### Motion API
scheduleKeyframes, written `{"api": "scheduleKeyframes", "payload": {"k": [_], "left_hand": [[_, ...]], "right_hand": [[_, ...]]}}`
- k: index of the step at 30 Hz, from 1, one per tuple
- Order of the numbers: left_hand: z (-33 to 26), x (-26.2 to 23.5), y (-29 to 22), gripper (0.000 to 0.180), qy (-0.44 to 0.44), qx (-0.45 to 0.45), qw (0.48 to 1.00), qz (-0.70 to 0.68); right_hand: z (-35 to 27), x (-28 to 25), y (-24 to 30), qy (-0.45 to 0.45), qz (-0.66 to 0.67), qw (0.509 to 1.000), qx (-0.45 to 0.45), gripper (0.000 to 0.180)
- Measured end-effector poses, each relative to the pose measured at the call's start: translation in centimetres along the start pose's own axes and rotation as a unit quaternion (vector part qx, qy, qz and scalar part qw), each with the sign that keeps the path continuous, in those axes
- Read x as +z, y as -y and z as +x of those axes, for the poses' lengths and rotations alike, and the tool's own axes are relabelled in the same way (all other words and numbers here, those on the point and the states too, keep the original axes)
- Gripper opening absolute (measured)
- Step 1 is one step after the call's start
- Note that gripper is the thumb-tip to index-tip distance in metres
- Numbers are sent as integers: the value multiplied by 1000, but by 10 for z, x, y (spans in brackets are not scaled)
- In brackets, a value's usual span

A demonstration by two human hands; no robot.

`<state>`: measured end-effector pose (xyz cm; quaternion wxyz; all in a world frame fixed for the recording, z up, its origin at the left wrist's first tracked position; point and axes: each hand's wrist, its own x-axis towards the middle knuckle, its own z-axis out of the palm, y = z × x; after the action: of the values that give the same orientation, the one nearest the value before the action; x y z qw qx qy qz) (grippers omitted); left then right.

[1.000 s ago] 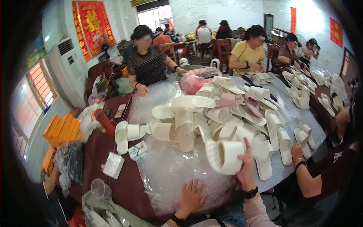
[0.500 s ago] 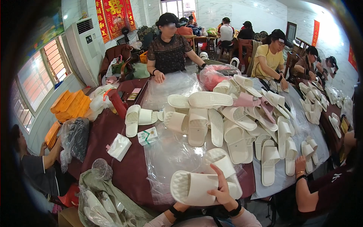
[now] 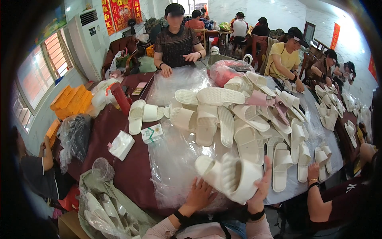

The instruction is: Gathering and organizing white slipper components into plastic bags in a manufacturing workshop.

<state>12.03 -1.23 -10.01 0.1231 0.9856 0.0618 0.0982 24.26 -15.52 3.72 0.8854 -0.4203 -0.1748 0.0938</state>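
My right hand (image 3: pixel 259 191) grips a white slipper (image 3: pixel 246 182) by its strap side, with the bumpy insole turned upward. A second white slipper (image 3: pixel 207 169) lies partly behind it, its heel pointing left. My left hand (image 3: pixel 199 195) rests low over the clear plastic sheet (image 3: pixel 167 175), fingers stretched out just below the slippers. It holds nothing that I can see; whether its fingertips touch a slipper I cannot tell. Beyond my hands spreads a pile of white slippers (image 3: pixel 207 125), with a few pink slippers (image 3: pixel 258 98) among them.
A tissue pack (image 3: pixel 121 145) and a small white-green box (image 3: pixel 152 133) lie left of the pile. A sack of slippers (image 3: pixel 137 215) stands at lower left. Across the table is a person in black (image 3: pixel 175 47); a co-worker's hand (image 3: pixel 313 172) touches slippers at right.
The slipper has swung from left to right and tilted, now held by my right hand at its strap. My left hand has come out from beneath it and opened over the plastic.
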Motion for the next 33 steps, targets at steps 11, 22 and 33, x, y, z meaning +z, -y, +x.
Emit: {"api": "scheduleKeyframes", "payload": {"k": [11,22,33], "left_hand": [[-3,-7,3,56,-125,1,973,-194],[1,-9,1,59,-12,15,1000,7],[-7,8,9,64,4,17,1000,-5]], "right_hand": [[-14,-2,-6,103,33,985,137,75],[-57,-11,-75,-30,-39,962,268,72],[-25,-21,-102,-20,48,949,312,61]]}}
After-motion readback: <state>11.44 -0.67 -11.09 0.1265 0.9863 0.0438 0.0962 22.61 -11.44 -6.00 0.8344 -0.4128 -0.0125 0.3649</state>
